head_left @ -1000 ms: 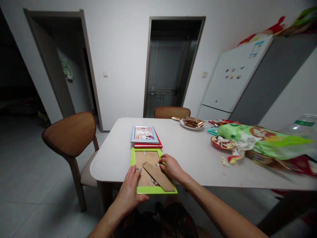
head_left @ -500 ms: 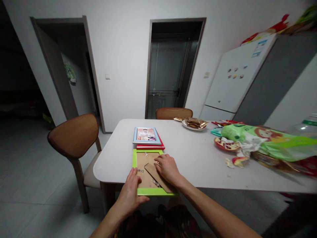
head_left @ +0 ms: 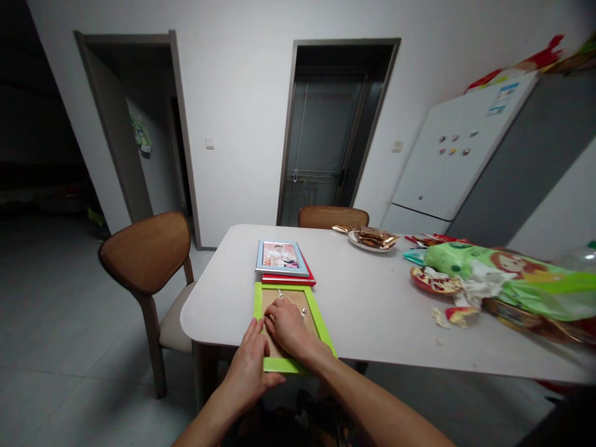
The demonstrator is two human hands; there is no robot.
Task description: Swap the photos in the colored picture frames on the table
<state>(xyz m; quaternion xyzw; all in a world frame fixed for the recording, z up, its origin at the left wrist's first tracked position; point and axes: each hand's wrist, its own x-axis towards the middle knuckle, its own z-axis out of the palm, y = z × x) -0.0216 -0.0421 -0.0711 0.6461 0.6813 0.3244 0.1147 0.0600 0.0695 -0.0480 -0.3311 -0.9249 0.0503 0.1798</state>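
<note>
A lime-green picture frame [head_left: 321, 320] lies face down at the table's near edge, its brown backing board [head_left: 270, 298] showing. My left hand [head_left: 251, 357] grips the frame's near left corner, fingers along the left side and thumb by the front edge. Over the backing board, my right hand [head_left: 287, 328] has its fingers bent together near the left side; what they pinch or press is hidden beneath them. One metal clip [head_left: 280, 294] shows at the far side and another clip [head_left: 304, 311] at the right. The stand leg is covered by my right hand.
Beyond the green frame, a light-blue photo frame [head_left: 282, 258] rests on a red frame [head_left: 310, 273]. A plate [head_left: 375, 249] of wrapped snacks, an opened pomegranate [head_left: 435, 282], peel [head_left: 460, 316] and a green bag [head_left: 526, 276] occupy the table's right side. A wooden chair [head_left: 146, 251] stands left.
My right hand has moved left across the backing board, from the stand leg to the left side, uncovering the right clip. My left hand keeps its hold. The view has shifted slightly.
</note>
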